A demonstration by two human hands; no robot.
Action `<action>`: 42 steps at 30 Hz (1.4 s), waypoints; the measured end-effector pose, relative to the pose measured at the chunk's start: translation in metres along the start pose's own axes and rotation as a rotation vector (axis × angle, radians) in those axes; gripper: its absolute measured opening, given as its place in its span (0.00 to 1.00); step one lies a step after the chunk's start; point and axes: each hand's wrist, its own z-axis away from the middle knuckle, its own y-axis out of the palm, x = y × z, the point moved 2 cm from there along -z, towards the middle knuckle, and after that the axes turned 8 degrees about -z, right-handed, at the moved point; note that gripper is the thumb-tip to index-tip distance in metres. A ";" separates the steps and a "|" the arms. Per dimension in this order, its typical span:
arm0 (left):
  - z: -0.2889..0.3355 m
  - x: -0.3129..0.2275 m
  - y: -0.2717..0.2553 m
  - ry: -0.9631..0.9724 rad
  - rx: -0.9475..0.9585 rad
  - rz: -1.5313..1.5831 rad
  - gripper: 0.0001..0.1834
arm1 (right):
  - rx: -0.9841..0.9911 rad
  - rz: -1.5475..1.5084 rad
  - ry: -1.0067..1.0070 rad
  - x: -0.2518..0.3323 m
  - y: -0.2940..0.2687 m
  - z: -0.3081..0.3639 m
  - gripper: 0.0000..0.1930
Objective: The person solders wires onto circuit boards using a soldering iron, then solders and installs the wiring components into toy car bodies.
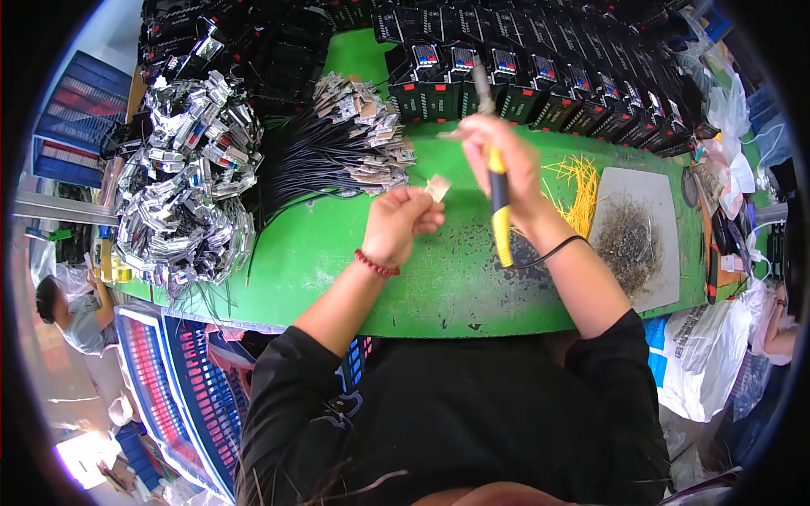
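At the left, the heap of silvery metal parts (190,181) is piled loosely, so a brushing elbow could start a slide. Next to it lie black cables with beige ends (371,126); those ends, near the left hand (396,223), could catch on its fingers. The left fingers are pinched together on a small beige piece (437,187), held above the table (329,278); too light a pinch would probably let it drop. The right hand (513,164) has its fingers clamped around a yellow-and-black tool (499,207). The tool's blurred tip points up toward the row of black boxes (523,97), and a careless turn could knock or mark one. The yellow strands (576,194) lie beside the right forearm, which could drag them out of order.

For room, the heap crowds the table's left end. The widest open stretch is the green middle, down to the curved near edge; behind it, boxes and cables limit reach. To the right, the grey mat (654,198), strewn with dark crumbs, takes up space near that end.
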 end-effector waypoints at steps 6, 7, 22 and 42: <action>0.022 -0.014 0.029 -0.170 0.194 -0.077 0.14 | -0.298 0.096 0.055 0.036 -0.065 0.013 0.19; 0.035 -0.017 0.034 -0.136 0.179 -0.292 0.14 | -0.270 0.031 0.008 0.050 -0.076 0.021 0.19; 0.085 -0.043 0.083 0.937 0.301 -1.072 0.11 | 0.018 0.267 0.224 0.114 -0.144 0.138 0.20; 0.028 -0.011 0.091 0.942 0.305 -1.201 0.08 | -0.176 0.117 0.234 0.061 -0.115 0.159 0.13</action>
